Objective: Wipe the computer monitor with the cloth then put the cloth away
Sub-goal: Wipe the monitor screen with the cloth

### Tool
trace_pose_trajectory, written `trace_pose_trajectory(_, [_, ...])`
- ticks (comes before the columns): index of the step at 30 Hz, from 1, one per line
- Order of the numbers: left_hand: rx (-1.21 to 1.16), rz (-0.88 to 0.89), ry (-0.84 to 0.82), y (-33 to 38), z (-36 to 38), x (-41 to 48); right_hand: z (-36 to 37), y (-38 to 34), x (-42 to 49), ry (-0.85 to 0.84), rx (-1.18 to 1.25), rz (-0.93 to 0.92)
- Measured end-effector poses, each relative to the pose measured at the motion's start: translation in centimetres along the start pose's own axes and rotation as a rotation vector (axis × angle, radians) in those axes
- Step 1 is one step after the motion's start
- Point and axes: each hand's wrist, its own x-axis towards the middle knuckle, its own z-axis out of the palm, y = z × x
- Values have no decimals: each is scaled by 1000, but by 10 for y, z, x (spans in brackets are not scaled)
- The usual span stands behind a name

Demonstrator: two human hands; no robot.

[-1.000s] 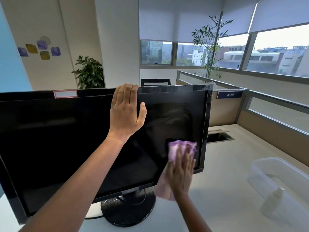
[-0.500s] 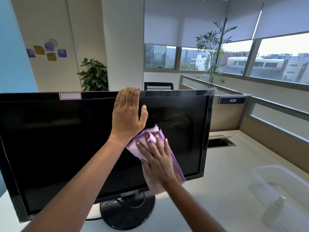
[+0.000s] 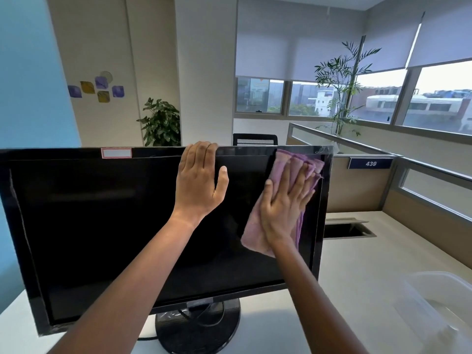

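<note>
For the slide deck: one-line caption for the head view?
Right hand presses a pink cloth flat against the upper right corner of the monitor while the left hand rests on its top edge.

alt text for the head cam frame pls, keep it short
A person's right hand presses a pink cloth flat against the upper right of a dark monitor, while the left hand rests on its top edge.
</note>
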Motion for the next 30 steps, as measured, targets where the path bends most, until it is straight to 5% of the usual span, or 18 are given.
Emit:
trace_pose_trajectory(6, [10,7,-3,1,-2,1,28,-60,-37,-64,-104,-474])
trace_pose_trajectory(12, [35,35,-34,-2,-5,3,11,-31,-3,-17,-262,-691])
trace_pose_trajectory(21, [18,39,-72,-3,-8,4,-26,56,39,48,-201,-334])
trace_pose_trajectory(30, [208,173,-160,-34,-26,-7,-8,32,16,-11,-22,-137])
